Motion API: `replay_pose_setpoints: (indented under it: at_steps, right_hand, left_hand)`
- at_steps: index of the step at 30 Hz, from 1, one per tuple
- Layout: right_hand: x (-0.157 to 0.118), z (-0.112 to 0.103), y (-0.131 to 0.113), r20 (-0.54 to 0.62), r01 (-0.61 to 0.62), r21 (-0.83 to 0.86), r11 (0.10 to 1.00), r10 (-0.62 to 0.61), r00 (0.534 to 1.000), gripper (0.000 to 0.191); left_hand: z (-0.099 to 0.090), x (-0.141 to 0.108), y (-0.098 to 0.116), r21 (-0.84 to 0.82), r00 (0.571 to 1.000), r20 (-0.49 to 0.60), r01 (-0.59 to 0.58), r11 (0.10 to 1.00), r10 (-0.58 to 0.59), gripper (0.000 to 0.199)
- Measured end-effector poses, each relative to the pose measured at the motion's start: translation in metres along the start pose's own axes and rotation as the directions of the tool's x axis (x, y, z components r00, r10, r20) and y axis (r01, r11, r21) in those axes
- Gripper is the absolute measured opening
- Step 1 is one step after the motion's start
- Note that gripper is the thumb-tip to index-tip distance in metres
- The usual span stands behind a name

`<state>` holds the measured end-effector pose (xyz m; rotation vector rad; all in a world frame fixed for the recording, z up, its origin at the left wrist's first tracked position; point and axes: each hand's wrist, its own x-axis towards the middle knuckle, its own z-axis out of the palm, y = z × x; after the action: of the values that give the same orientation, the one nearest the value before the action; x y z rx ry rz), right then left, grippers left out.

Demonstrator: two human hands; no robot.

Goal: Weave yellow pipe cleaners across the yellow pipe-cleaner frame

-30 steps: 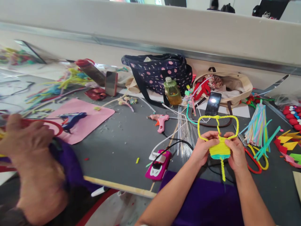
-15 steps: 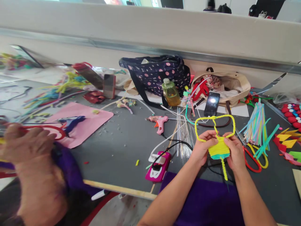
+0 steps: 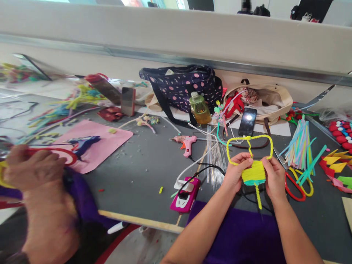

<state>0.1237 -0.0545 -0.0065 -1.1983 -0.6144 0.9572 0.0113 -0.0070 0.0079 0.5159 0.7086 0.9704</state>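
Between my hands is a yellow pipe-cleaner craft piece [image 3: 253, 172]. A wide wire-like loop rises at its top, a tightly wound block with a turquoise lower edge forms its middle, and a twisted yellow stem hangs below. My left hand [image 3: 237, 171] pinches the block's left side near the loop's base. My right hand [image 3: 275, 176] has thumb and fingers closed on its right side. Beside the right hand lie red-handled scissors [image 3: 295, 187] and yellow-handled scissors [image 3: 308, 183]. A bundle of pastel pipe cleaners [image 3: 299, 145] is further right.
A pink glue gun [image 3: 187, 143] and a magenta car-shaped device [image 3: 185, 196] with cables lie left of my arms. Behind stand a bottle [image 3: 200, 110], a phone [image 3: 248, 122] and bags. At left, a co-worker's hand [image 3: 34, 168] holds red-handled scissors over the table edge.
The yellow craft piece has shifted slightly left and its stem tilts a little differently, with both my hands still on it. The co-worker's hand has moved slightly.
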Motion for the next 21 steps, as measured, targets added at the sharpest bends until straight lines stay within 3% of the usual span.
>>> replay_pose_setpoints:
  at_steps: [4, 7, 10, 12, 16, 18, 21]
  right_hand:
    - [0.003, -0.002, -0.001, 0.021, -0.037, 0.009, 0.999, 0.037, 0.999, 0.022]
    - [0.008, -0.005, 0.000, 0.116, -0.104, -0.015, 0.994, 0.105, 0.988, 0.024]
    - [0.014, -0.011, 0.005, 0.189, -0.052, -0.117, 0.992, 0.074, 0.979, 0.027]
    - [0.020, -0.016, 0.012, 0.120, 0.013, -0.123, 0.992, 0.001, 0.993, 0.028]
    - [0.033, -0.025, 0.022, -0.024, 0.099, -0.084, 0.992, -0.101, 0.995, 0.032]
    - [0.037, -0.027, 0.024, -0.049, 0.099, -0.047, 0.994, -0.102, 0.994, 0.034]
    - [0.036, -0.029, 0.022, -0.022, 0.101, -0.008, 0.995, -0.101, 0.995, 0.040]
  left_hand:
    - [-0.004, 0.006, -0.004, 0.008, 1.000, -0.027, 0.005, 1.000, -0.005, 0.031]
    - [-0.008, 0.012, -0.007, 0.021, 0.999, -0.040, -0.026, 0.999, 0.027, 0.031]
    - [-0.013, 0.018, -0.009, 0.028, 0.998, -0.034, -0.055, 0.998, 0.056, 0.030]
    - [-0.016, 0.021, -0.010, 0.037, 0.998, -0.025, -0.050, 0.998, 0.051, 0.037]
    - [-0.019, 0.021, -0.015, 0.203, 0.991, 0.125, 0.011, 0.979, -0.037, 0.048]
    - [-0.019, 0.021, -0.020, 0.309, 0.973, 0.227, -0.043, 0.950, -0.029, 0.048]
    - [-0.019, 0.022, -0.025, 0.357, 0.974, 0.227, -0.093, 0.929, 0.010, 0.046]
